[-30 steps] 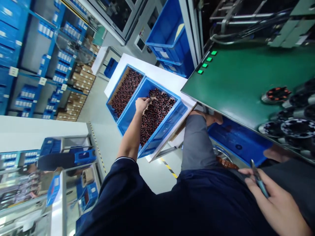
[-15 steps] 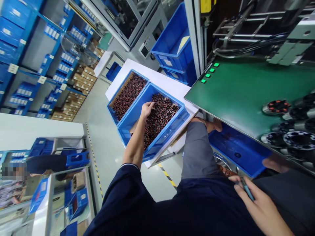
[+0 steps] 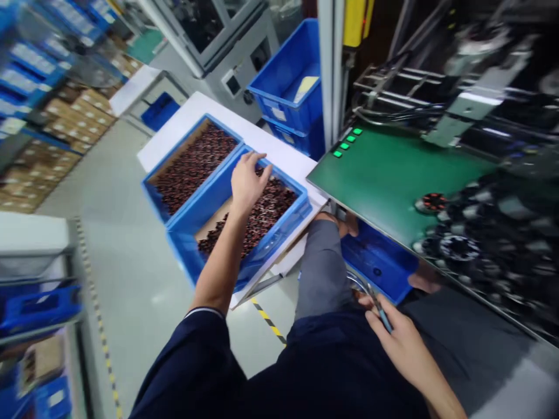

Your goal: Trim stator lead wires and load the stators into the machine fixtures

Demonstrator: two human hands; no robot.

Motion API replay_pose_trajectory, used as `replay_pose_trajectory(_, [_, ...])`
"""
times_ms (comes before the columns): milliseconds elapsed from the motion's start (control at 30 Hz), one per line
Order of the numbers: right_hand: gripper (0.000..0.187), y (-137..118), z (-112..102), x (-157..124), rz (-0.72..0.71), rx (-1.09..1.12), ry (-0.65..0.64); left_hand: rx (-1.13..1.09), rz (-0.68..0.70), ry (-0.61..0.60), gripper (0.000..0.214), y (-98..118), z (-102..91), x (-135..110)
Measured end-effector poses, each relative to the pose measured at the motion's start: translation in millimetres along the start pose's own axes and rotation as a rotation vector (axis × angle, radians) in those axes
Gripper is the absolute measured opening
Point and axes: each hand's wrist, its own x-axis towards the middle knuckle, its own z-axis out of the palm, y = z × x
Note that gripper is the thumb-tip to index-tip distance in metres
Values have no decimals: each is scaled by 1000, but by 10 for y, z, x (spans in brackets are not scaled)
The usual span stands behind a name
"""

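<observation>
Left hand (image 3: 245, 181) spread palm-down over small wound coils (image 3: 262, 212) heaped in near blue bin (image 3: 205, 256) on white worktop (image 3: 286, 156), fingers loosely open, nothing visibly gripped. Right hand (image 3: 399, 343) at lap, closed on thin tool (image 3: 379, 308). Bin walls hemming reach; room above open.

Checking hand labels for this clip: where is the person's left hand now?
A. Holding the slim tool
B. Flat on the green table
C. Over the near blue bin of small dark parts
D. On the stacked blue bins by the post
C: the left hand reaches over the near blue bin, fingers spread above the dark parts.
</observation>
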Motion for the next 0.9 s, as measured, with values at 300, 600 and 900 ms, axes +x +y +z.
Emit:
replay_pose_trajectory(300, [57,-61,-177,-371,-26,-13,80,-232,755,-484,65,2482,1417,-463])
replay_pose_trajectory(600, [47,252,-337,-698,-82,112,172,-385,543,-470,29,2792,1852,-470])
replay_pose_trajectory(900, [19,-170,-500,-516,-467,641,610,-888,571,-298,38,2785,634,-1845])
